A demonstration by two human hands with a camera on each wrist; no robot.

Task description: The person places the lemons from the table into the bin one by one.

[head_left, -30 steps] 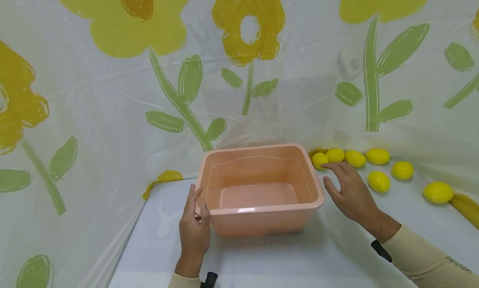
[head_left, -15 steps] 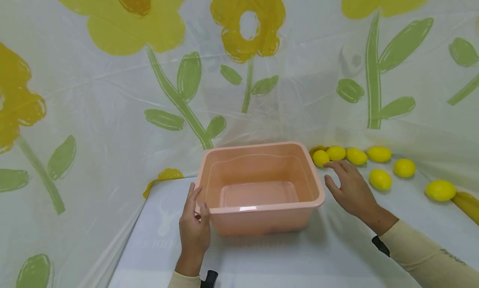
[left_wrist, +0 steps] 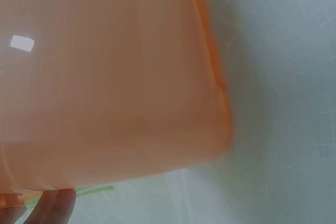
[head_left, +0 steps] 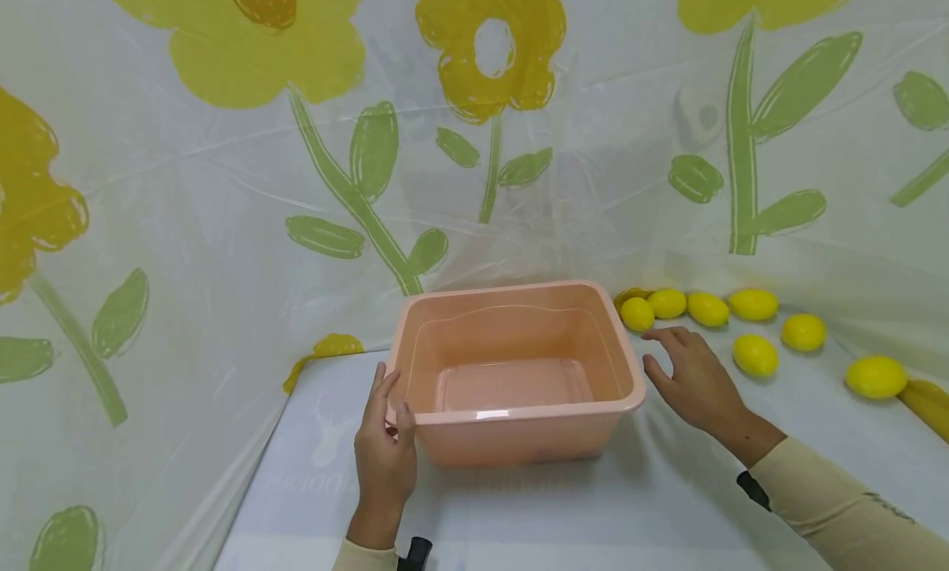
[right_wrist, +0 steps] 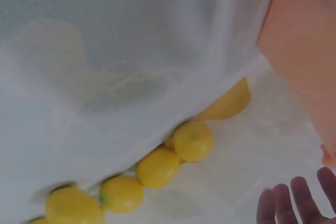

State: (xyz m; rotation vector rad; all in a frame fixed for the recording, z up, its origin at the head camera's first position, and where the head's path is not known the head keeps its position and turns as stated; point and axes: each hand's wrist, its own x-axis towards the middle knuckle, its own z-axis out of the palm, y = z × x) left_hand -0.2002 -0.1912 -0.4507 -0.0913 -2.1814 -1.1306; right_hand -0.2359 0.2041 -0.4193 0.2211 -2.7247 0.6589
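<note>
A peach-coloured plastic basin [head_left: 519, 435] with nothing inside stands on the white-covered table in the head view. My left hand [head_left: 385, 460] holds its front left corner, thumb and fingers at the rim. In the left wrist view, fingertips [left_wrist: 55, 205] meet the basin's edge below its smooth outer wall [left_wrist: 115, 87]. My right hand [head_left: 695, 386] hovers just off the basin's right side, fingers relaxed and slightly bent, holding nothing. Beyond its fingertips lies the nearest lemon [head_left: 638, 314]. In the right wrist view the fingers [right_wrist: 302, 198] are spread apart from the row of lemons [right_wrist: 157, 167].
Several lemons lie along the back right of the table, including one lemon [head_left: 755, 355] closer in and another lemon [head_left: 876, 376] farther right. A flower-printed cloth [head_left: 593, 184] hangs right behind the basin and meets the table's back edge.
My right hand has drawn back slightly from the nearest lemon. The head view has shifted a little. My left hand and the basin stay as they were.
</note>
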